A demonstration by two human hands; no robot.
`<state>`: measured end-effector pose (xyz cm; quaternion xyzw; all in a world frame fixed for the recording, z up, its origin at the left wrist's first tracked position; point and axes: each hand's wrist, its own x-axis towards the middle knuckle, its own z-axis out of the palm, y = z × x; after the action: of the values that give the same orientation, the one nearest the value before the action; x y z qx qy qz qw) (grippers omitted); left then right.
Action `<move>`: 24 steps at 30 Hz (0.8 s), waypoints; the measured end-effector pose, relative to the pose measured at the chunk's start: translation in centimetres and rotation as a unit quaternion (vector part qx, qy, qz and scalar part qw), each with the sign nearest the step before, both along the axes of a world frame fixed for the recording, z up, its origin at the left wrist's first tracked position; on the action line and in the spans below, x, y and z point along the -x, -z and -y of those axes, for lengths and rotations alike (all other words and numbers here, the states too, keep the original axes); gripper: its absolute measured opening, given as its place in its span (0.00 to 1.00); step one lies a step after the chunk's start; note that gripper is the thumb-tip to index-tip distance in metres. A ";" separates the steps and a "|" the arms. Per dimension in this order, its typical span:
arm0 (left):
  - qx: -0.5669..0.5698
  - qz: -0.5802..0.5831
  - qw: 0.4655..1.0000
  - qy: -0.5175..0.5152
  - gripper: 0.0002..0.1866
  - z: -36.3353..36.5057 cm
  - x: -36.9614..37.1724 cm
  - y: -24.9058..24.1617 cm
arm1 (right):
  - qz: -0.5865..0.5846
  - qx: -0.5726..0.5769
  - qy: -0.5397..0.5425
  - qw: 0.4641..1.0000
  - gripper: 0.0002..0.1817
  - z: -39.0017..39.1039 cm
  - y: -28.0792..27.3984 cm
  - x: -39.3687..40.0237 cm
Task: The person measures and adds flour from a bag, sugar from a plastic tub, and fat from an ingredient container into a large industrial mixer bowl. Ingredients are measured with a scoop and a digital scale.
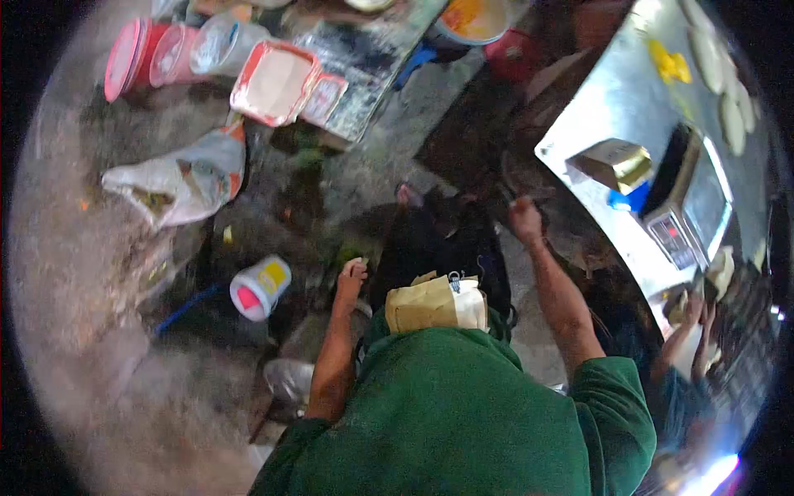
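Note:
My left hand (353, 271) hangs low beside my left leg, its fingers loosely bent and partly apart, and I see nothing held in it. To its left, a white bucket (269, 285) with yellow and pink markings stands on the floor. Reaching forward on the other side, my right hand (526, 220) is closed. A thin dark shape shows by its fingers, too blurred to name. It is apart from the metal table (571, 132) on the right. A tan pouch (430, 304) sits at my waist.
A metal box-shaped appliance with a panel (682, 219), a gold box (620, 163) and flat dough rounds (732, 116) are on the right table. Ahead left are a red-rimmed tub (275, 83), a dusty board (356, 50) and a sack (186, 182). Another person's arms (682, 339) show at right.

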<state>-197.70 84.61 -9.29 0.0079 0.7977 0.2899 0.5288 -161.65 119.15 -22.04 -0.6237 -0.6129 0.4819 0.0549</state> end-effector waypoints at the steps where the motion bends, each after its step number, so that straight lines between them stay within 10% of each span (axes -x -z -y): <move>1: -0.026 -0.001 1.000 0.002 0.21 -1.6 1.3 0.2 | 0.028 -0.042 -0.039 0.998 0.21 0.7 -3.3 2.3; 9: -0.237 0.097 0.949 0.182 0.31 -19.9 2.3 -8.0 | -0.336 0.058 0.004 0.940 0.08 3.9 -23.4 15.5; 15: -0.379 0.142 0.906 0.121 0.25 -28.1 -5.1 -14.6 | -0.327 -0.072 -0.009 0.942 0.12 2.6 -30.9 15.7; 24: -0.440 0.088 0.846 0.290 0.15 -38.3 -16.2 -21.2 | -0.581 0.287 0.101 0.755 0.17 -4.7 -34.2 1.1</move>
<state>-181.49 122.93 11.89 0.4449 0.4980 0.4430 0.5981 -162.77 123.88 12.18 -0.2687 -0.2301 0.8964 0.2671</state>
